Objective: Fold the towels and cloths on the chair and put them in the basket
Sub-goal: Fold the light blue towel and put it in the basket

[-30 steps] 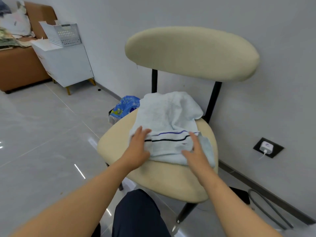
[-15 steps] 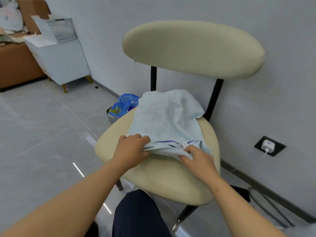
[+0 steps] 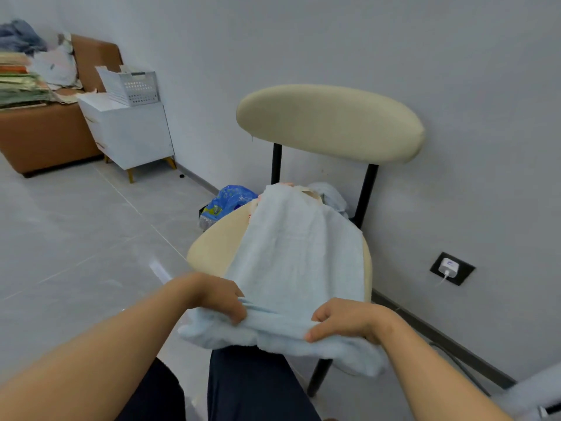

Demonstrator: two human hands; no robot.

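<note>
A pale blue towel (image 3: pixel 297 253) lies stretched along the seat of the cream chair (image 3: pixel 212 247), its near end bunched past the front edge. A white basket (image 3: pixel 133 88) sits well apart.

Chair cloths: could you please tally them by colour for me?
Light blue: 2, the towel gripped by left hand and right hand, and a crumpled cloth behind it.
Pinkish: 1, the pinkish cloth, mostly hidden underneath.
Total: 3 visible.
</note>
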